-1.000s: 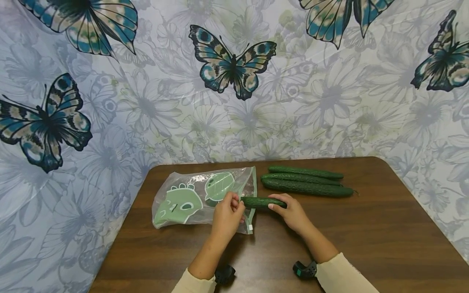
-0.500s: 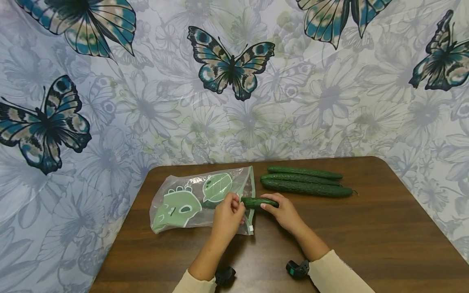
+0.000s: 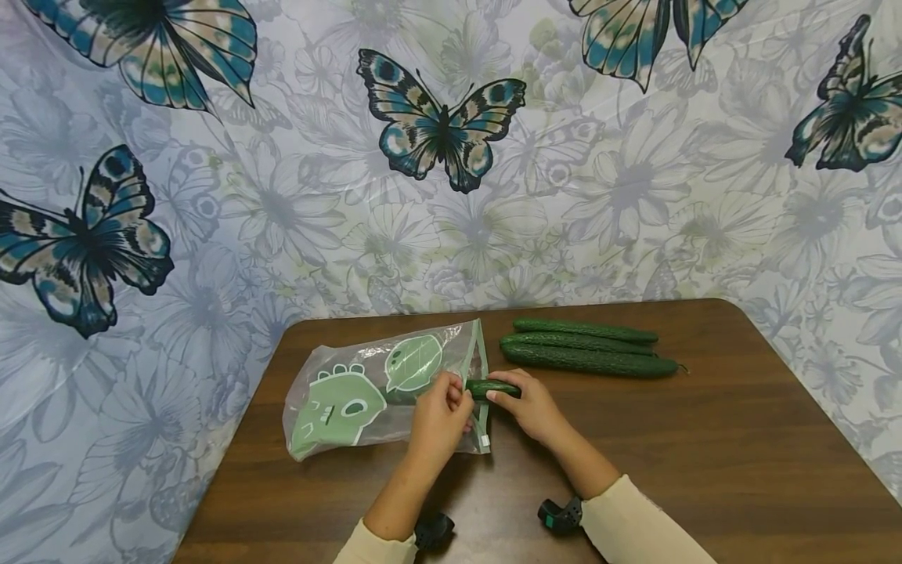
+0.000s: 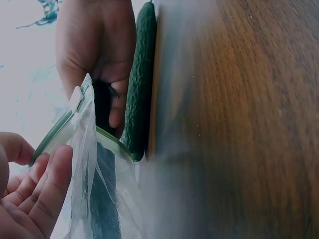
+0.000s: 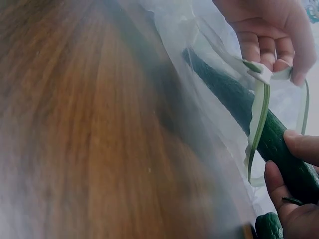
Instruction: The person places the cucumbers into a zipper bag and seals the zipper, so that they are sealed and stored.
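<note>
My left hand [image 3: 438, 415] pinches the rim of a clear zipper bag [image 3: 416, 364] printed with green cartoon figures. The mouth of the bag, edged in green with a white slider [image 5: 261, 72], faces right and gapes. My right hand [image 3: 532, 407] grips the outer end of a cucumber [image 5: 279, 142] between thumb and fingers. Much of that cucumber lies inside the bag, showing through the plastic in the right wrist view; only a short length sticks out in the head view. The left fingers [image 4: 52, 184] hold up one side of the opening.
Three more cucumbers [image 3: 588, 359] lie side by side at the back of the brown wooden table [image 3: 676, 446], right of the bag. Black wrist devices [image 3: 560, 515] sit at both sleeves. A butterfly-print cloth [image 3: 486, 235] hangs behind the table.
My right hand has moved left, sliding the cucumber farther into the bag, so less of it shows outside. The bag's far end has shifted slightly left and toward me. The left hand keeps its hold.
</note>
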A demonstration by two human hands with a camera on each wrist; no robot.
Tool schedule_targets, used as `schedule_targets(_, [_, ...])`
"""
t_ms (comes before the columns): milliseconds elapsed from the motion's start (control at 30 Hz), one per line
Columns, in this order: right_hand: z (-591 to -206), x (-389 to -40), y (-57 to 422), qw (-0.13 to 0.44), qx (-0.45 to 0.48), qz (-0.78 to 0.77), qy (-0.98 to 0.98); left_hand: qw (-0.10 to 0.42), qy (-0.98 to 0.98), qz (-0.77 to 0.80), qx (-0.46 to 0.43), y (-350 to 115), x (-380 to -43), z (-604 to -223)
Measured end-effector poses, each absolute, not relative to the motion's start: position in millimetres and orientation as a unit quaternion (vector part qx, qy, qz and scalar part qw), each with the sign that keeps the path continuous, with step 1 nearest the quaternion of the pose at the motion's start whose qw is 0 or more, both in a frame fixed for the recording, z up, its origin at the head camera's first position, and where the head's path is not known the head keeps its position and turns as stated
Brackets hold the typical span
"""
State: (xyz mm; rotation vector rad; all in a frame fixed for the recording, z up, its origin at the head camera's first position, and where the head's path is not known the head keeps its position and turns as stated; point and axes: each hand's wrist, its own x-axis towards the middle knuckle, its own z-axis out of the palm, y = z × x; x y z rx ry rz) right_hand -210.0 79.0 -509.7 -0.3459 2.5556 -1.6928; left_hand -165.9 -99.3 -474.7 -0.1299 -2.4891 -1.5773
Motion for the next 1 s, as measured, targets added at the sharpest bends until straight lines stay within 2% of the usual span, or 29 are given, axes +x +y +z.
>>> schedule_targets(567, [-511.0, -208.3, 54.4, 0.029, -0.12, -0.582, 0.804, 0.093, -0.841, -0.521, -0.111, -97.9, -165.2, -478.3])
schedule_targets(767, [-513.3, -206.4, 52.0, 0.058, -0.123, -0.592, 0.794, 0.091, -0.835, -0.53, -0.112, -97.8, -165.0, -478.1])
schedule_targets(1000, [-518.4, -207.6, 63.6, 0.128, -0.131, -0.605, 0.775, 0.092, -0.838, -0.529, -0.102, -99.3, -166.3, -478.4])
